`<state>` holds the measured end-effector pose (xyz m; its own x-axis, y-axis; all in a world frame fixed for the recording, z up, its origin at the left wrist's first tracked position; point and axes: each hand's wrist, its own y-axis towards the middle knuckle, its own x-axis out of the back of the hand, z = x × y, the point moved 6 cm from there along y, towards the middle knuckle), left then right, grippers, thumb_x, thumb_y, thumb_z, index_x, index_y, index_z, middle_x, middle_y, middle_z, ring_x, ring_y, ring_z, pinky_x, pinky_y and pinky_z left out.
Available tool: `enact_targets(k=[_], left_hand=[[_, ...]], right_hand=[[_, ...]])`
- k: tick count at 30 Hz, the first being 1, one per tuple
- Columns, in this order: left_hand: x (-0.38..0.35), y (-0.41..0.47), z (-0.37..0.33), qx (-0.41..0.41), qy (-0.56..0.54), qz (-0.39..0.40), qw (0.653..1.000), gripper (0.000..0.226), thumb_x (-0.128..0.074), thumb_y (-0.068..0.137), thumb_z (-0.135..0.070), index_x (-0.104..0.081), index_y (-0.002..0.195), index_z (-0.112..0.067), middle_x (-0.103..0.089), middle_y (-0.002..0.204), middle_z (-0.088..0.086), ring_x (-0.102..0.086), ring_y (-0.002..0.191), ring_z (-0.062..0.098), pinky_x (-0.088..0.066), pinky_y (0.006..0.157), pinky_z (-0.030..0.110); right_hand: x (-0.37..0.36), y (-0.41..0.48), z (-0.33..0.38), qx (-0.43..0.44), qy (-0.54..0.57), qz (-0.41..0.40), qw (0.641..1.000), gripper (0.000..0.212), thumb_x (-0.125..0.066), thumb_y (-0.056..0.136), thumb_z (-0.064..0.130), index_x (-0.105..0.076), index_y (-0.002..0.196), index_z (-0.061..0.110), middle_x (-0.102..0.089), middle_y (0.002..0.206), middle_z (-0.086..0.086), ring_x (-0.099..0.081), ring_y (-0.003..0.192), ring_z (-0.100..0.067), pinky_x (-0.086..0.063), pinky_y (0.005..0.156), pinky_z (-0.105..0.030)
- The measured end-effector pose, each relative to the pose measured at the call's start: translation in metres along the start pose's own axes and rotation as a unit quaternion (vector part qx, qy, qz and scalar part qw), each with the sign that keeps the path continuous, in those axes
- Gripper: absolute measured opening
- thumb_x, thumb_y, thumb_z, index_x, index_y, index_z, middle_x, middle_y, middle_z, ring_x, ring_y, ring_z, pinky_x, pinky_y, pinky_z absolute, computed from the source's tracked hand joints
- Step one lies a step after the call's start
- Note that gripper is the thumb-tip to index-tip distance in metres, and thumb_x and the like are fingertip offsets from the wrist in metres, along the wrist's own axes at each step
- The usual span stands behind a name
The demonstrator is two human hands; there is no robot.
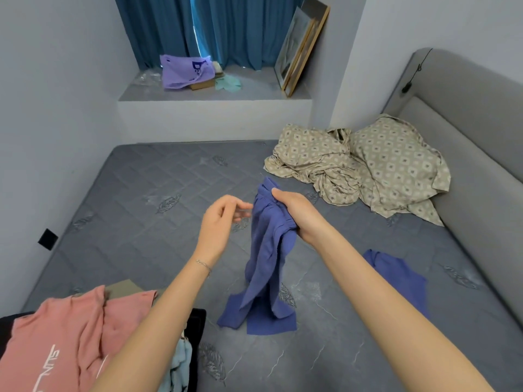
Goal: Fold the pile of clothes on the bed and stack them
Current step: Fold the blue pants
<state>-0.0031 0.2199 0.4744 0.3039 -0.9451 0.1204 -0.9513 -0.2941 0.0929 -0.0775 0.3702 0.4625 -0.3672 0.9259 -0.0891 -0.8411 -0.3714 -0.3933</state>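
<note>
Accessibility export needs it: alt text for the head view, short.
The right hand grips a bunched blue garment by its waistband above a grey mattress, hem resting on it, while the left hand hovers beside it holding nothing. A pink shirt lies lower left, a second blue garment at right, patterned bedding by the headboard.

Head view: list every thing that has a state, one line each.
blue garment, unfolded, hanging from the right hand, lower ends on the mattress
right hand, grips the blue garment's top
left hand, open, beside the garment, holding nothing
second blue garment, lying unfolded on the mattress
pink shirt, unfolded, rumpled
patterned bedding, crumpled by the headboard
curtains, drawn
picture frame, leaning against the wall
</note>
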Motion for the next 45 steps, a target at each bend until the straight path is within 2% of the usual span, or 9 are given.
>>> enact_targets(k=[4, 8, 11, 17, 21, 27, 32, 36, 45], left_hand=[[-0.019, 0.002, 0.012, 0.073, 0.007, 0.133, 0.988, 0.032, -0.042, 0.103, -0.035, -0.049, 0.133, -0.027, -0.055, 0.127, -0.02, -0.049, 0.108, -0.023, -0.041, 0.093, 0.006], [-0.019, 0.004, 0.01, 0.075, 0.014, 0.204, 0.976, 0.026, -0.054, 0.1, -0.029, -0.063, 0.12, -0.016, -0.069, 0.119, 0.005, -0.06, 0.111, 0.008, -0.049, 0.1, 0.041], [-0.011, 0.008, -0.019, 0.037, -0.058, 0.236, 0.969, 0.021, -0.073, 0.081, -0.026, -0.073, 0.102, -0.021, -0.073, 0.105, -0.003, -0.064, 0.099, 0.008, -0.051, 0.086, 0.027], [-0.026, 0.012, -0.068, 0.005, -0.148, 0.357, 0.922, 0.046, -0.084, 0.062, -0.051, -0.077, 0.1, -0.024, -0.074, 0.1, -0.006, -0.069, 0.094, 0.009, -0.053, 0.082, 0.021], [-0.063, 0.038, -0.013, 0.07, -0.086, 0.348, 0.931, 0.032, -0.076, 0.08, -0.036, -0.074, 0.106, -0.017, -0.073, 0.102, -0.003, -0.067, 0.092, 0.009, -0.052, 0.077, 0.02], [-0.137, 0.058, 0.123, 0.169, 0.102, 0.304, 0.932, 0.048, -0.074, 0.078, -0.036, -0.066, 0.099, 0.006, -0.061, 0.086, 0.008, -0.052, 0.083, 0.013, -0.04, 0.071, 0.027], [-0.24, 0.049, 0.216, 0.211, 0.153, 0.28, 0.924, 0.032, -0.073, 0.084, -0.021, -0.06, 0.082, 0.009, -0.046, 0.072, 0.006, -0.039, 0.07, 0.012, -0.032, 0.059, 0.024], [-0.337, 0.037, 0.299, 0.261, 0.171, 0.269, 0.911, 0.03, -0.07, 0.089, -0.013, -0.054, 0.063, -0.016, -0.049, 0.05, -0.017, -0.041, 0.05, -0.001, -0.035, 0.053, 0.016], [-0.464, 0.031, 0.433, 0.288, 0.191, 0.186, 0.92, 0.028, -0.06, 0.062, -0.059, -0.063, 0.061, -0.031, -0.054, 0.053, -0.018, -0.049, 0.065, 0.009, -0.045, 0.087, 0.048]], right_hand=[[-0.015, -0.027, 0.018, 0.037, 0.012, 0.113, 0.993, 0.025, -0.048, 0.102, 0.023, -0.066, 0.104, 0.005, -0.069, 0.108, -0.015, -0.063, 0.1, -0.023, -0.048, 0.097, -0.035], [-0.017, -0.051, 0.027, 0.049, 0.077, 0.177, 0.98, 0.037, -0.051, 0.098, 0.025, -0.06, 0.117, -0.006, -0.063, 0.119, -0.024, -0.06, 0.109, -0.03, -0.044, 0.104, -0.042], [-0.009, -0.064, 0.02, 0.035, 0.14, 0.203, 0.969, 0.042, -0.049, 0.098, 0.021, -0.053, 0.128, -0.009, -0.057, 0.129, -0.025, -0.053, 0.12, -0.032, -0.037, 0.113, -0.045], [0.009, -0.08, 0.025, 0.056, 0.224, 0.198, 0.953, 0.031, -0.05, 0.09, 0.023, -0.08, 0.085, 0.017, -0.074, 0.093, 0.001, -0.07, 0.089, -0.011, -0.055, 0.079, -0.024], [0.029, -0.065, 0.004, 0.04, 0.263, 0.174, 0.948, 0.033, -0.047, 0.1, 0.022, -0.065, 0.12, 0.003, -0.063, 0.124, -0.014, -0.058, 0.12, -0.025, -0.041, 0.11, -0.036], [0.13, -0.03, -0.096, -0.022, 0.01, -0.026, 0.999, 0.027, -0.045, 0.105, 0.024, -0.06, 0.085, 0.013, -0.069, 0.079, 0.006, -0.062, 0.071, -0.007, -0.047, 0.065, -0.021], [0.221, 0.004, -0.195, -0.057, -0.176, -0.122, 0.975, 0.035, -0.048, 0.103, 0.024, -0.041, 0.071, 0.013, -0.039, 0.07, 0.0, -0.036, 0.069, -0.014, -0.03, 0.06, -0.024], [0.302, 0.028, -0.261, -0.084, -0.216, -0.185, 0.955, 0.039, -0.048, 0.103, 0.025, -0.034, 0.067, 0.019, -0.039, 0.064, 0.006, -0.037, 0.062, -0.014, -0.023, 0.062, -0.029], [0.432, 0.071, -0.377, -0.099, -0.225, -0.238, 0.939, 0.037, -0.047, 0.104, 0.028, -0.036, 0.069, 0.022, -0.042, 0.063, 0.008, -0.04, 0.057, -0.008, -0.028, 0.056, -0.027]])
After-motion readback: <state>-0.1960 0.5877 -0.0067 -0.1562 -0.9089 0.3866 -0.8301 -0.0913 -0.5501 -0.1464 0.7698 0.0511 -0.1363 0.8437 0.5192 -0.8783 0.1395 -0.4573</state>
